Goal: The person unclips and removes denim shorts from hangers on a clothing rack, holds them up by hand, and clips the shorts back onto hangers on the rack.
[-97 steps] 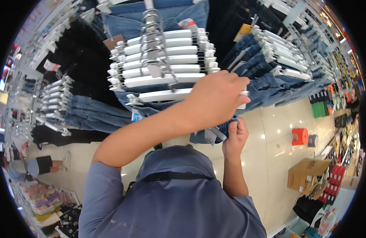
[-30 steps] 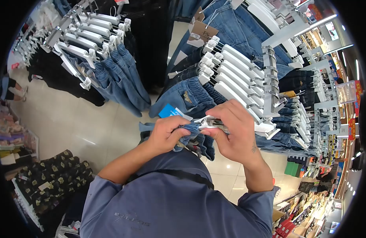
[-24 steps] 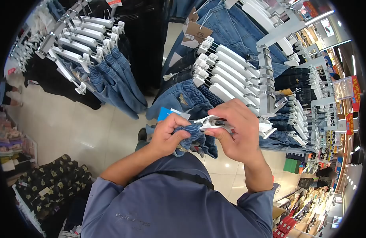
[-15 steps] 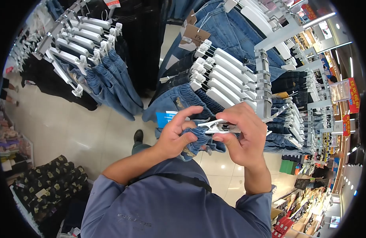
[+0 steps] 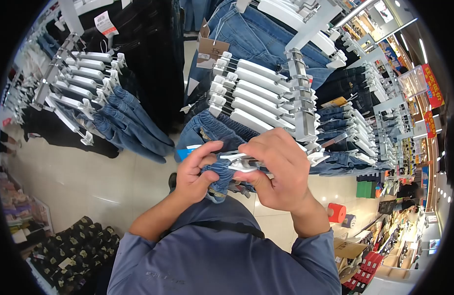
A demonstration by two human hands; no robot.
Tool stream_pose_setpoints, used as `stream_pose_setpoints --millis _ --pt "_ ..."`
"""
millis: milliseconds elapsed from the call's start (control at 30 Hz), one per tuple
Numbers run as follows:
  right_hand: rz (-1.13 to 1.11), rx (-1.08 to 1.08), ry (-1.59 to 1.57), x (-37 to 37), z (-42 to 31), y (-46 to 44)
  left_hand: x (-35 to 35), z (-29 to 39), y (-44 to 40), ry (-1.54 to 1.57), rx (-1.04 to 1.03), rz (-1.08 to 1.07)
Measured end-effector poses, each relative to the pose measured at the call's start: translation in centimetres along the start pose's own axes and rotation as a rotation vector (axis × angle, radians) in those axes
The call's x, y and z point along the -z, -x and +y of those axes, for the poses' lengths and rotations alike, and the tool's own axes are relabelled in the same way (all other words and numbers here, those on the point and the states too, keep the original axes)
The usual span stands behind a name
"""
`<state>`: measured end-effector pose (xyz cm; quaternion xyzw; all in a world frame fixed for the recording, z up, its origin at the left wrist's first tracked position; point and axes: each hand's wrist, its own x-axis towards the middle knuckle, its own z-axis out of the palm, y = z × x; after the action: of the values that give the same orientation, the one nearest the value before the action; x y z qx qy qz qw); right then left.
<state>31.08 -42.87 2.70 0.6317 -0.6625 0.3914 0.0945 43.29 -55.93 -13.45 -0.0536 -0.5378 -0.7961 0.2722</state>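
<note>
My left hand (image 5: 193, 171) is closed on the gathered waistband of blue jeans (image 5: 218, 189), with thumb and fingers pinching the denim. My right hand (image 5: 282, 169) squeezes a white hanger clip (image 5: 230, 158) between thumb and fingers. The clip's jaws are at the waistband edge beside my left fingertips; whether they grip the cloth I cannot tell. Most of this hanger is hidden behind my right hand. Just beyond my hands, more jeans (image 5: 192, 132) with elastic waists hang from white clip hangers (image 5: 259, 101) on a metal rail arm (image 5: 300, 93). A blue tag (image 5: 185, 153) shows beside my left hand.
Another rail with jeans (image 5: 133, 125) on white hangers stands at the left. Dark patterned clothing (image 5: 72, 258) is piled at lower left. A brown card tag (image 5: 212, 51) hangs above the near rail. Further racks, a red stool-like object (image 5: 336, 213) and red boxes (image 5: 369, 265) are at right.
The view has shifted, so the racks and both hands sit further left. My right hand still squeezes the clip, and my left hand still holds the waistband close against it.
</note>
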Motion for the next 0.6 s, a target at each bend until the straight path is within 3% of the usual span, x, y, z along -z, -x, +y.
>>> stream_pose_setpoints --millis 200,400,600 --pt "0.040 0.018 0.108 -0.2 0.8 0.0 -1.2 1.2 -3.3 -0.291 -0.106 -0.030" --pt "-0.110 -0.039 0.191 0.4 0.8 0.4 -1.8 -0.8 -2.7 -0.206 0.045 -0.045" --pt "-0.113 -0.104 0.085 -1.6 0.9 1.0 0.1 -0.7 -0.1 -0.171 0.113 0.019"
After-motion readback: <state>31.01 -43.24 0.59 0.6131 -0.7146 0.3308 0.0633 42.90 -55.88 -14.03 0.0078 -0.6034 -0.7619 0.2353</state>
